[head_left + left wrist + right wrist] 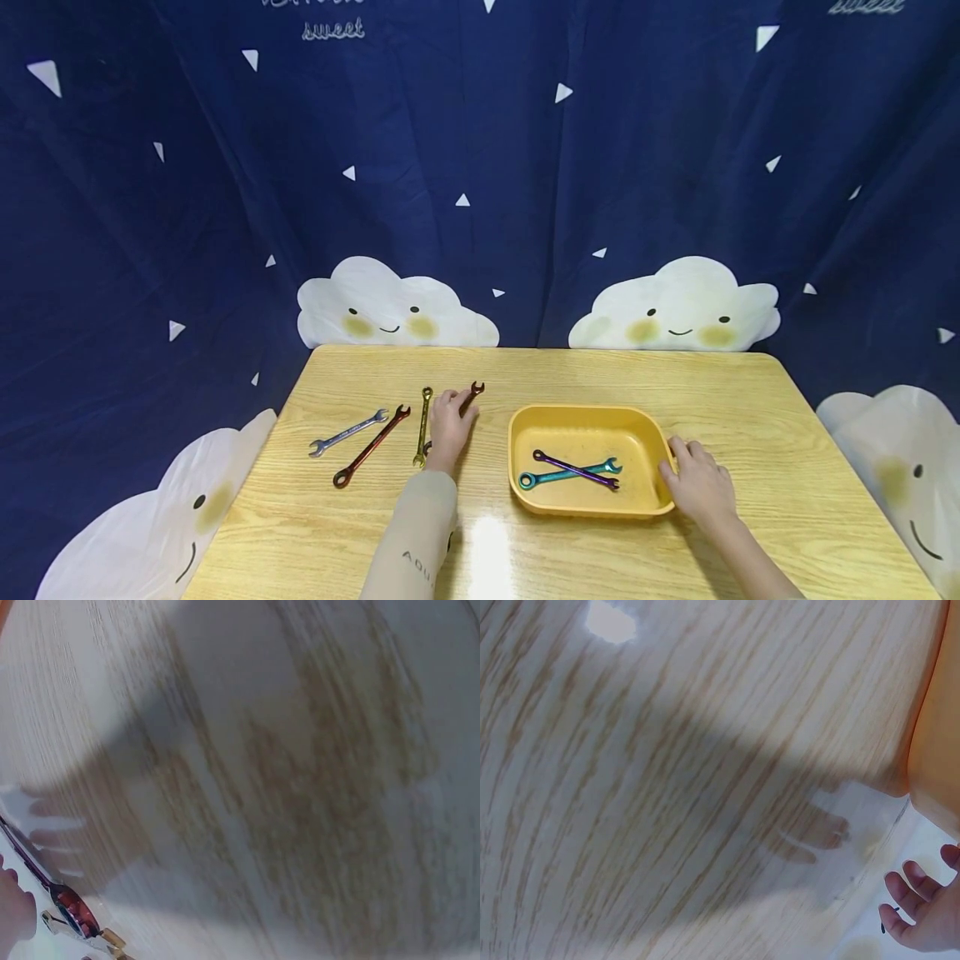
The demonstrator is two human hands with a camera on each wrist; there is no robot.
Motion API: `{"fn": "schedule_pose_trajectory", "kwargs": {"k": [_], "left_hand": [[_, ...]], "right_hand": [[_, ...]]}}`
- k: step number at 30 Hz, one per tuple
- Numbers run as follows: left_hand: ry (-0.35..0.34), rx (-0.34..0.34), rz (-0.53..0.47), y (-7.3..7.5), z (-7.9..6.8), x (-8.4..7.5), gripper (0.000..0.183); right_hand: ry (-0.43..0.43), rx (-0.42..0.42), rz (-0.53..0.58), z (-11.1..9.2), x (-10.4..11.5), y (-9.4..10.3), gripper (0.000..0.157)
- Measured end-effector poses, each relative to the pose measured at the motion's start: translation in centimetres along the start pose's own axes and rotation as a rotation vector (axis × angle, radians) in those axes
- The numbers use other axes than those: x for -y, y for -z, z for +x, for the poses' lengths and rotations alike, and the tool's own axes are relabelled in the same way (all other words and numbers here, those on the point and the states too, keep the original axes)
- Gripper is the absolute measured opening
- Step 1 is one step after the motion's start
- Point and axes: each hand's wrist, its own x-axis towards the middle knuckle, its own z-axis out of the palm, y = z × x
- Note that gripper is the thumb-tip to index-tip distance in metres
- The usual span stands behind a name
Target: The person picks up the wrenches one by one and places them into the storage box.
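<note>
My left hand (450, 425) is over a dark red wrench (477, 389), its thumb and fingers on either side of the shaft. The wrench's ring end (79, 911) shows beside the fingertips in the left wrist view; whether they pinch it is hidden. My right hand (701, 479) holds the right rim of a yellow plastic basin (652, 429), thumb over the edge, other fingers loosely bent outside. Inside the basin, a purple wrench (577, 469) crosses a teal wrench (551, 477).
Left of my left hand lie a gold wrench (423, 425), a red wrench (372, 446) and a silver open-ended wrench (348, 433). They rest on a wooden table (570, 550). Behind the table hangs a dark blue curtain (510, 167) with clouds.
</note>
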Motion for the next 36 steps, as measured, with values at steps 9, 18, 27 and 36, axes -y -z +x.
{"fn": "schedule_pose_trajectory", "kwargs": {"k": [9,18,27,36], "left_hand": [[0.051,0.038,0.04,-0.2,-0.1,0.0,0.037],[0.123,0.071,0.103,-0.6,0.0,-0.2,0.038],[0.183,0.082,0.161,-1.4,0.1,0.3,0.039],[0.188,0.068,0.155,-1.4,0.0,0.0,0.036]], "right_hand": [[0.003,-0.004,-0.002,0.0,-0.1,0.0,0.035],[-0.002,-0.015,0.002,-0.1,0.0,0.1,0.034],[0.002,0.002,0.007,-0.1,-0.1,-0.1,0.037],[0.0,-0.005,0.009,0.0,-0.1,-0.1,0.038]]}}
